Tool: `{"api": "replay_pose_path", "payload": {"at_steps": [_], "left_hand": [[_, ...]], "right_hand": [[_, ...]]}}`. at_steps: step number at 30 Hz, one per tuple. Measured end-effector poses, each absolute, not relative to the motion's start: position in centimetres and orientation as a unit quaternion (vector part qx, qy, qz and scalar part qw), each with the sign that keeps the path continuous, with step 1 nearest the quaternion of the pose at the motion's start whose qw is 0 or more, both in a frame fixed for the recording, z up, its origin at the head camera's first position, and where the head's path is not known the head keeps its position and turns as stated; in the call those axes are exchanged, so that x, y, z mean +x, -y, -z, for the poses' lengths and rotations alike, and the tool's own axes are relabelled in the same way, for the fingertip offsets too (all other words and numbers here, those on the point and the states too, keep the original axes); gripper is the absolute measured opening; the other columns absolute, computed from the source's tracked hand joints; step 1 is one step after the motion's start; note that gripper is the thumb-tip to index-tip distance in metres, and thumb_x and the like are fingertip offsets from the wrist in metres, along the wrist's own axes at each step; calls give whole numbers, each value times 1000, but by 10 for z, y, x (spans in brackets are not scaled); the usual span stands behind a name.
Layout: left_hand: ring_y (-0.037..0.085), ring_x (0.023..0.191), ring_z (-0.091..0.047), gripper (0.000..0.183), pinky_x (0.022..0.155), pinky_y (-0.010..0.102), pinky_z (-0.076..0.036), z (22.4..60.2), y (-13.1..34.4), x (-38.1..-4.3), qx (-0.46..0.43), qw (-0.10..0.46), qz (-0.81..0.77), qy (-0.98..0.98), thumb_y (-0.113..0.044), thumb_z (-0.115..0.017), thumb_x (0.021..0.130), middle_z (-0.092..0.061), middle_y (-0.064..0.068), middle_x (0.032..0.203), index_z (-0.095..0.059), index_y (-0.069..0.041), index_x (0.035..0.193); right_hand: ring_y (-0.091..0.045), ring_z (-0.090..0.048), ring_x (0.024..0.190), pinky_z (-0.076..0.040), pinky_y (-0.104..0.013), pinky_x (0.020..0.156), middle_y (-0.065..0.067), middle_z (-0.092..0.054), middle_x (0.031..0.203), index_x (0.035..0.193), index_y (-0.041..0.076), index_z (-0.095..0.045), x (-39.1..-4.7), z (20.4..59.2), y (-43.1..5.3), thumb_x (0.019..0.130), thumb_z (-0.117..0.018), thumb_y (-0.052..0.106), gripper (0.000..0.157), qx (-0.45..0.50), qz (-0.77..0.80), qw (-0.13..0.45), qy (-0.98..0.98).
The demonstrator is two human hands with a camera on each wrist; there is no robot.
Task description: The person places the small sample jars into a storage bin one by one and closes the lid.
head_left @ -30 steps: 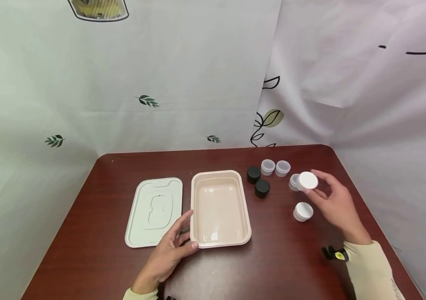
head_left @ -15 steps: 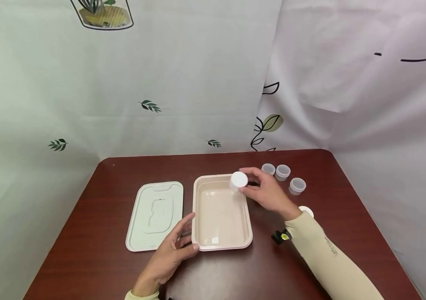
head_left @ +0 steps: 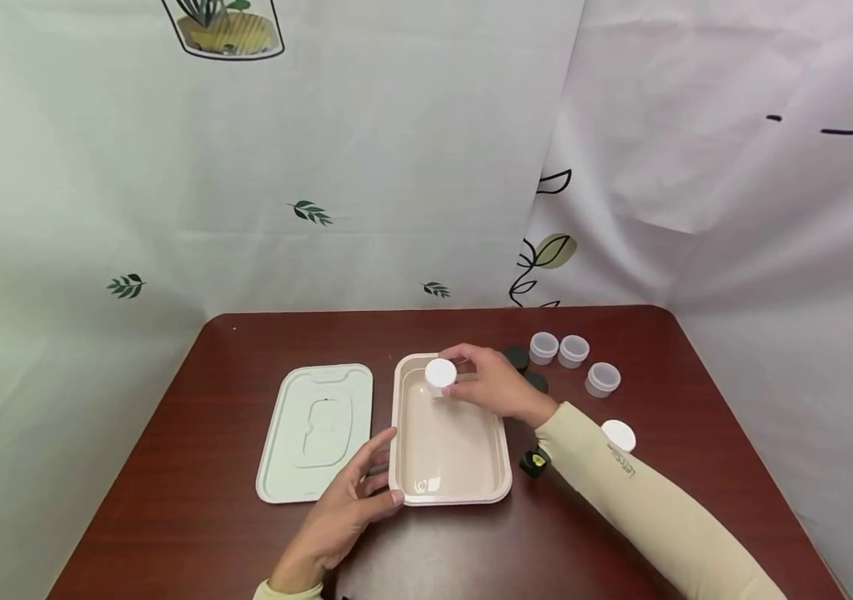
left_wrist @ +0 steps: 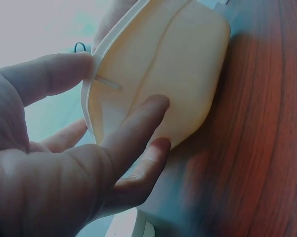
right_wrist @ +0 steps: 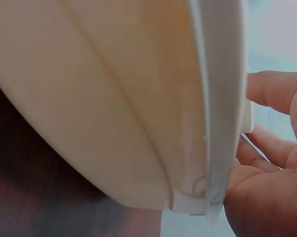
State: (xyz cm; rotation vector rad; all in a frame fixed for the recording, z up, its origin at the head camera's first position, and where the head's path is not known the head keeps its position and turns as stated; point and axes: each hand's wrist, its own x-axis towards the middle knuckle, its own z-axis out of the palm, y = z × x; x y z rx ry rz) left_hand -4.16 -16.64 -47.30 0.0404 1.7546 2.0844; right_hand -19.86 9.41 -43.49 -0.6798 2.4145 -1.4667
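My right hand (head_left: 492, 385) pinches a small jar with a white lid (head_left: 440, 375) between thumb and fingers. That jar is over the far part of the beige plastic container (head_left: 450, 500); whether it touches the floor cannot be told. In the right wrist view the container's wall (right_wrist: 99, 123) hides most of the jar. My left hand (head_left: 343, 504) rests against the container's near left corner, thumb and index fingertip at the rim. The left wrist view shows two more fingertips (left_wrist: 155, 104) touching the outer wall, the fingers fairly straight and spread.
A pale lid (head_left: 316, 433) lies left of the container. On the right stand clear small jars (head_left: 603, 379), dark-lidded jars (head_left: 517, 358) partly behind my right hand, and another white-lidded jar (head_left: 619, 435) beside the sleeve. Fabric walls (head_left: 396, 167) border the dark red table (head_left: 156, 500).
My right hand has carried the white-lidded jar leftward from the right side of the table to over the container. The left hand has stayed at the container's corner.
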Motion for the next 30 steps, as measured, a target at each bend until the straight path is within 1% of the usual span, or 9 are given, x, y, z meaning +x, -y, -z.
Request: {"api": "replay_pose_path", "payload": {"at_steps": [5, 10, 18, 22, 26, 30], "left_hand": [[28, 126, -58, 92, 92, 33, -57, 473, 167, -43, 6, 213, -744, -633, 3, -75, 89, -31, 29, 154, -30, -19, 167], [30, 127, -59, 92, 93, 34, -57, 472, 168, -43, 0, 213, -742, -635, 4, -74, 89, -30, 30, 156, -30, -20, 166], [32, 129, -58, 92, 92, 34, -57, 472, 165, -42, -2, 221, -742, -633, 3, -74, 90, -30, 30, 157, -29, -20, 166], [30, 126, -57, 93, 92, 35, -57, 472, 164, -41, -1, 226, -741, -633, 4, -73, 89, -29, 29, 155, -29, -20, 167], [30, 126, -57, 93, 93, 35, -56, 471, 163, -41, 1, 227, -739, -634, 4, -73, 89, -29, 30, 155, -29, -21, 167], [30, 125, -58, 93, 92, 35, -56, 470, 163, -41, -3, 222, -740, -635, 5, -73, 88, -30, 30, 154, -30, -20, 166]], "right_hand": [[-26, -73, 119, -60, -38, 98, -11, -73, 127, 133, 7, -67, -205, 434, -85, 89, -82, 9, 47, -259, 458, 123, -841], [-20, -73, 116, -59, -32, 96, -9, -74, 126, 133, 6, -67, -212, 436, -71, 89, -82, 11, 46, -275, 413, 127, -859], [-15, -70, 104, -55, -34, 91, -5, -76, 120, 133, 9, -67, -209, 441, -60, 90, -84, 15, 47, -263, 331, 130, -897], [-12, -65, 97, -52, -34, 88, -3, -76, 117, 129, 12, -68, -206, 445, -57, 90, -84, 17, 42, -266, 304, 133, -905], [-12, -63, 91, -51, -33, 84, -2, -76, 110, 123, 13, -69, -205, 448, -56, 91, -83, 15, 36, -268, 292, 128, -909], [-14, -62, 89, -51, -34, 84, -3, -75, 107, 123, 12, -68, -205, 448, -55, 90, -83, 13, 36, -280, 277, 118, -912]]}}
